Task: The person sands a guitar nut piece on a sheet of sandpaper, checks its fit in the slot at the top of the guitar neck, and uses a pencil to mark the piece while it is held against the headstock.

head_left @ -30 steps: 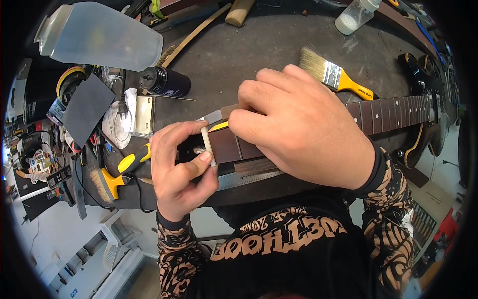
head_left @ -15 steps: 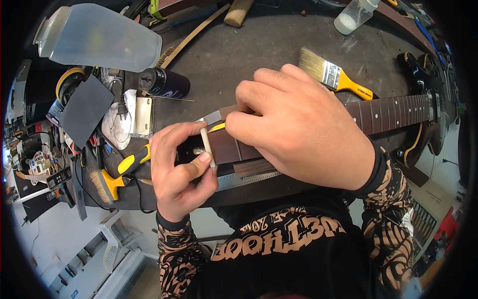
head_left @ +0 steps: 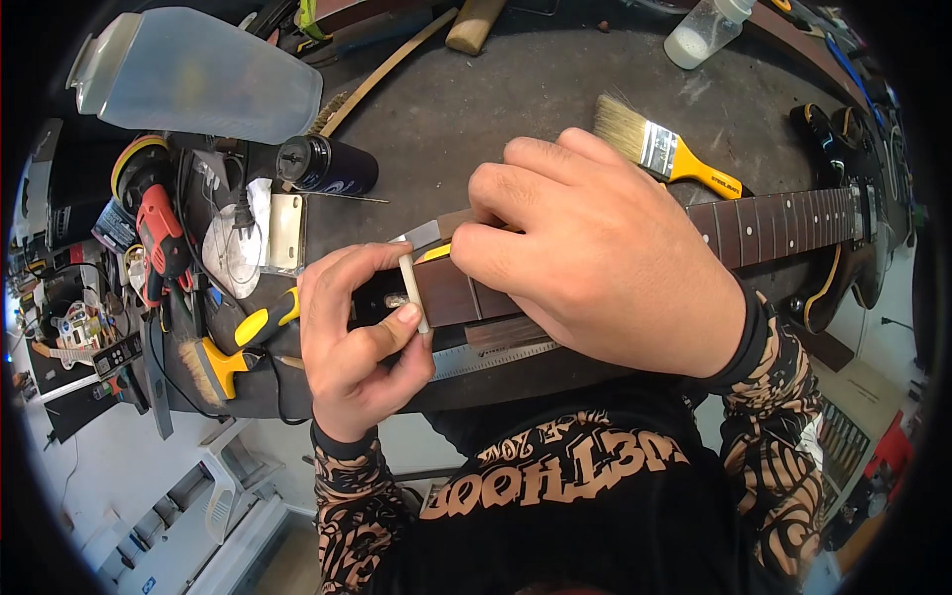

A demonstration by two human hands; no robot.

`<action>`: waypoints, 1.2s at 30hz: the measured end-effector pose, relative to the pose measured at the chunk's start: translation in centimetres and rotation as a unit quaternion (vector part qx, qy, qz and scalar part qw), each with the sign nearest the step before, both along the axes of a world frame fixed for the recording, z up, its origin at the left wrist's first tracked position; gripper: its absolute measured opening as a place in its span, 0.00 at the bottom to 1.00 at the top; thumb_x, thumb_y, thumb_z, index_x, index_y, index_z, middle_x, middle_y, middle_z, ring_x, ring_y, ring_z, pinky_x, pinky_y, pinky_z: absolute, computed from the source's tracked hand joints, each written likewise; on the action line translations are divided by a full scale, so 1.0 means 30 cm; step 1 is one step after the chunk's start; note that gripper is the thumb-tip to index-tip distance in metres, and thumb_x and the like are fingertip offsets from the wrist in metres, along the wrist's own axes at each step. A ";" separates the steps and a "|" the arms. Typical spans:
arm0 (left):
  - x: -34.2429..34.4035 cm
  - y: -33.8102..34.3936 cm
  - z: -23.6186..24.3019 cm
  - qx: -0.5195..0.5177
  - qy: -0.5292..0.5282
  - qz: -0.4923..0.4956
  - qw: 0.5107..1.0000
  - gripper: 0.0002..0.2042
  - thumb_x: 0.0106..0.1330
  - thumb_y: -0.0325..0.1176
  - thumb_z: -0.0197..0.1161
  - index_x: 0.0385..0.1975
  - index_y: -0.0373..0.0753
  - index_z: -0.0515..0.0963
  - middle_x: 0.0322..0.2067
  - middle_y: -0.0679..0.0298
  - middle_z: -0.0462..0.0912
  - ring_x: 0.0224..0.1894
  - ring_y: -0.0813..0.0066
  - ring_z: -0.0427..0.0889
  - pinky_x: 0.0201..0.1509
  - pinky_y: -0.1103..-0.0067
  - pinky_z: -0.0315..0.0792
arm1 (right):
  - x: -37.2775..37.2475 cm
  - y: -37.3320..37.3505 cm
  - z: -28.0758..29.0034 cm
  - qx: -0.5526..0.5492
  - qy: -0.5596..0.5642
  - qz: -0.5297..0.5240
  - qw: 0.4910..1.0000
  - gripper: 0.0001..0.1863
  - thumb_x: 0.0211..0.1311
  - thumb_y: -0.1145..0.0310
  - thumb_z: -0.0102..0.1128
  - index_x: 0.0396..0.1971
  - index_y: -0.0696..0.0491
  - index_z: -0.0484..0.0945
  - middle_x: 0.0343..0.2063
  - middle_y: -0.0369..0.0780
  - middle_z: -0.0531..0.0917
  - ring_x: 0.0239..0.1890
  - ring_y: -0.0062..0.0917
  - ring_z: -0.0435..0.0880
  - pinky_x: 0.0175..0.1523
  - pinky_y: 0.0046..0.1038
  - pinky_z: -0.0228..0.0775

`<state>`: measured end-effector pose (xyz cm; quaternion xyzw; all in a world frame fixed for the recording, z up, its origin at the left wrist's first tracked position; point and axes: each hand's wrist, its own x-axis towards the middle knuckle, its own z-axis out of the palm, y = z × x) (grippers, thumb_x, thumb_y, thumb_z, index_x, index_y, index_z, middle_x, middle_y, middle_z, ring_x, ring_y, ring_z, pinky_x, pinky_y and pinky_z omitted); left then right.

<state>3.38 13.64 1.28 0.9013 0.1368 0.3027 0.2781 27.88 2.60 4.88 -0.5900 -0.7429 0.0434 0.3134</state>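
Note:
An electric guitar (head_left: 769, 230) lies across the bench, its dark fretboard pointing left and its black body at the far right. At the neck's left end, my left hand (head_left: 342, 342) is closed, pinching a slim off-white guitar nut (head_left: 411, 278) between thumb and fingers across the fretboard's end. My right hand (head_left: 605, 263) is closed over the fretboard beside it, gripping a slim yellow pencil-like tool (head_left: 434, 254). The tool's pointed end lies near the nut; most of it is hidden under the fingers. A wooden block (head_left: 506, 331) sits against the neck's near side.
A steel ruler (head_left: 486, 359) lies along the near edge. Beyond the neck rests a yellow-handled brush (head_left: 684, 159); another brush (head_left: 213, 369) lies left. A dark cup (head_left: 337, 166), a big translucent jug (head_left: 203, 74), a red sander (head_left: 159, 223) and a small bottle (head_left: 699, 40) stand around.
The dark grey sheet over the left side of the bench is gone, and the red sander shows there. Both hands, the nut and the guitar have hardly moved.

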 end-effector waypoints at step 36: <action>0.022 -0.303 0.032 -0.150 -0.294 -0.078 0.941 0.41 0.61 0.28 0.84 0.70 0.49 0.64 0.65 0.47 0.78 0.68 0.50 0.80 0.74 0.51 0.76 | -0.121 -0.412 0.168 -0.117 0.444 -0.001 0.889 0.19 0.79 0.67 0.71 0.62 0.56 0.80 0.49 0.34 0.86 0.52 0.19 0.83 0.60 0.28 0.74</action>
